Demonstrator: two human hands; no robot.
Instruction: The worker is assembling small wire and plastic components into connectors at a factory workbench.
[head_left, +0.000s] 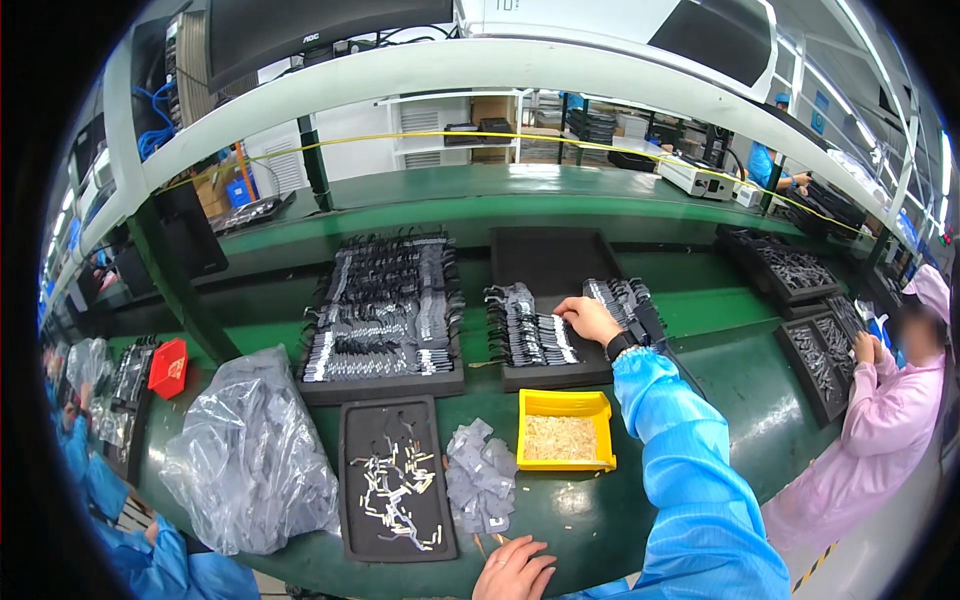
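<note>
My right hand [590,318], in a blue sleeve with a black wristband, reaches into a black foam tray [560,376] at the centre. Its fingers are drawn together over the rows of small grey-and-black parts with white ends [520,335]; whatever is between the fingertips is hidden. My left hand [515,570] lies at the table's near edge with its fingers apart and holds nothing. Just beyond it is a pile of small grey pouches [482,475]. A yellow bin [566,464] with small pale pieces stands to the right of the pile.
Left of the centre tray, a fuller black tray [390,388] holds many such parts. Nearer lies a dark tray [400,552] with loose strips, beside a large clear plastic bag [245,455]. A shelf beam [440,75] crosses overhead. At right, a person in pink [890,400] works at other trays.
</note>
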